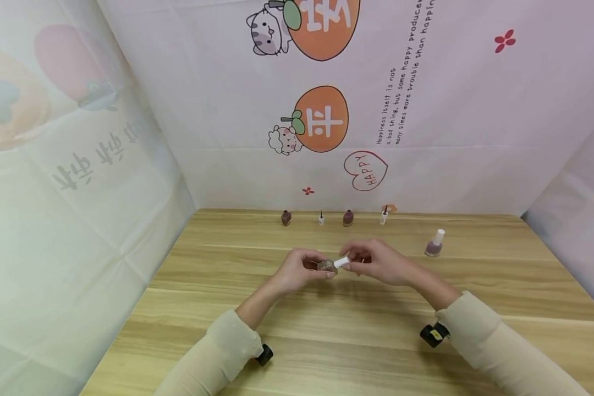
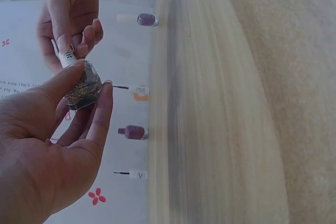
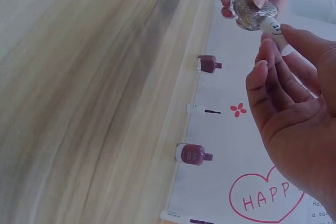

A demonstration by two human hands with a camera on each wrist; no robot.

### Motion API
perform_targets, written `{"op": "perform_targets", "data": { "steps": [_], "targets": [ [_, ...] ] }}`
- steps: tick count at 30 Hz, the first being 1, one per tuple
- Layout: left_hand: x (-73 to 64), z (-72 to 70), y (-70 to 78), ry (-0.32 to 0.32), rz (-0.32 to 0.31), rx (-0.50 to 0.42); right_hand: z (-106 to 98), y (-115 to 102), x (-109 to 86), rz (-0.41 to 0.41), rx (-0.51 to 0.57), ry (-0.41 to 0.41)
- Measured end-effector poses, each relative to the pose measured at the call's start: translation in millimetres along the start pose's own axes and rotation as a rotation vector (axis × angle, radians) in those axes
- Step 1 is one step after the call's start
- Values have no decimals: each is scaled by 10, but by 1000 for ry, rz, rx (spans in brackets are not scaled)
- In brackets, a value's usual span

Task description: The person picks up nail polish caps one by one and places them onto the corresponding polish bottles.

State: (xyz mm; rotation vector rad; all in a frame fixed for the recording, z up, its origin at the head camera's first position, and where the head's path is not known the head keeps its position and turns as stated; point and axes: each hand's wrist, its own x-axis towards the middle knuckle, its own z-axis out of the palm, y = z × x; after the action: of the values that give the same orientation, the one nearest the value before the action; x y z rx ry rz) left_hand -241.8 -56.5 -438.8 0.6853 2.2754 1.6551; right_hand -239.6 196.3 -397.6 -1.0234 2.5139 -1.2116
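Bottles on the counter [image 1: 326, 341]
Four items line the wall behind the held bottle [image 1: 328, 267]; a capped bottle [image 1: 434, 243] stands right of it.

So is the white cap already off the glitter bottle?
No, the white cap sits on the glitter bottle, pinched by the right hand.

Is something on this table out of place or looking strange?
Two dark bottles at the back edge stand uncapped, their brush caps upright beside them. Nothing looks spilled. The left hand holds a glitter bottle; the right hand pinches its white cap.
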Motion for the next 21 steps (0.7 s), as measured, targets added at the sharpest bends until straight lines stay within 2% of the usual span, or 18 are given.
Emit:
{"op": "perform_targets", "data": {
  "steps": [11, 16, 21],
  "targets": [
    [2, 12, 13, -6, 2, 29, 29, 20, 14, 69, -47, 30],
    [2, 9, 5, -7, 8, 20, -13, 26, -10, 60, -26, 23],
    [2, 5, -7, -1, -1, 23, -52, -4, -29, 49, 1, -18]
  ]
}}
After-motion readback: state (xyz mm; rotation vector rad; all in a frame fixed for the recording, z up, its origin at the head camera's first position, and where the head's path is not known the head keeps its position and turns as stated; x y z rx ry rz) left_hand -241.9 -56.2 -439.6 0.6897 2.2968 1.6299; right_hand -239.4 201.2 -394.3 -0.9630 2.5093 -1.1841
